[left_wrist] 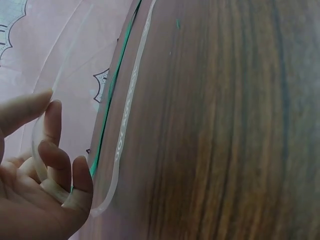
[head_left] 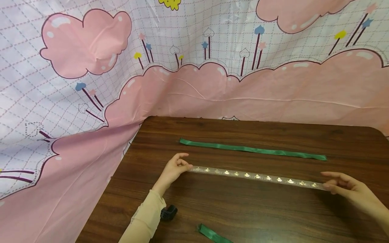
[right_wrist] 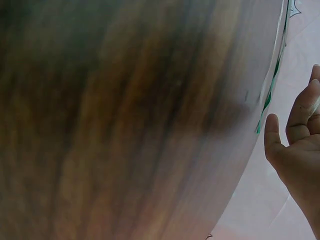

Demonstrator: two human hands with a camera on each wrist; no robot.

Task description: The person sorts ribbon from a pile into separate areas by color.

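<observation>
A sheer, pale ribbon (head_left: 262, 177) with gold motifs and white lettering stretches nearly straight between the two hands in the head view. My left hand (head_left: 174, 170) pinches its left end between thumb and finger, while my right hand (head_left: 349, 188) pinches its right end. The left wrist view shows that hand (left_wrist: 47, 180) with the fingers bent and a translucent strip passing behind them; a pale ribbon (left_wrist: 127, 117) also runs along the table there. Only part of the right hand (right_wrist: 302, 135) shows in the right wrist view. Beyond the sheer ribbon lies a green satin ribbon (head_left: 243, 148).
A second green ribbon piece (head_left: 212, 233) lies at the near edge of the head view, cut off by the frame. A small black object (head_left: 169, 213) is beside the left sleeve. Pink patterned cloth (head_left: 194, 89) hangs behind the dark wooden table (head_left: 231, 209).
</observation>
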